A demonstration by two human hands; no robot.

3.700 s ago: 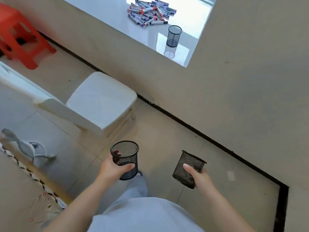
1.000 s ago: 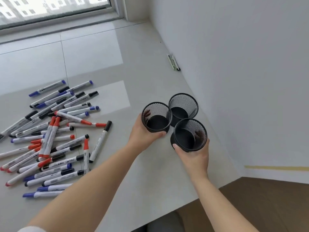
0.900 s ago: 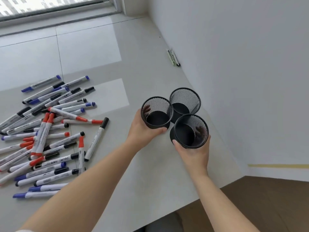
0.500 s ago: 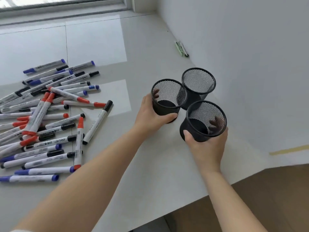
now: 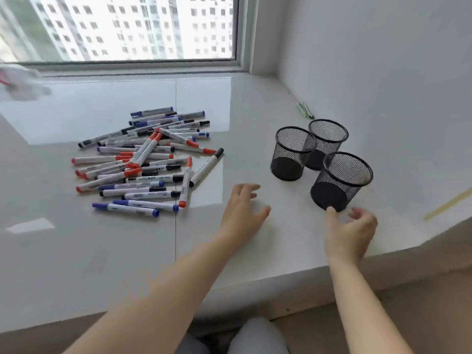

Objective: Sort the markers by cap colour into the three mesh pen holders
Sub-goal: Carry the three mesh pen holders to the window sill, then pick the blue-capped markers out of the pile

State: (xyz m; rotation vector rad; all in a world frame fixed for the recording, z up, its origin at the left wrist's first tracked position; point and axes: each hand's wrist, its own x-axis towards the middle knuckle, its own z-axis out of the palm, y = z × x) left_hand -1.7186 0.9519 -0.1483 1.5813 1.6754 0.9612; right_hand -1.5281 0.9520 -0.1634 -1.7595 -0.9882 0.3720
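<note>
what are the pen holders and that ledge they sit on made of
Pen holders: black wire mesh with a matte finish, probably metal; you can see through the walls, which have solid rims.
Ledge: glossy pale tile or polished stone; it mirrors the window light and shows a thin joint line.

Apartment room: tiled window ledge [image 5: 229,103], high-rise blocks [image 5: 132,26] outside.

Three empty mesh holders [image 5: 332,162] stand beside piled markers [image 5: 145,159]; both hands [image 5: 242,210] hover with fingers loose.
</note>
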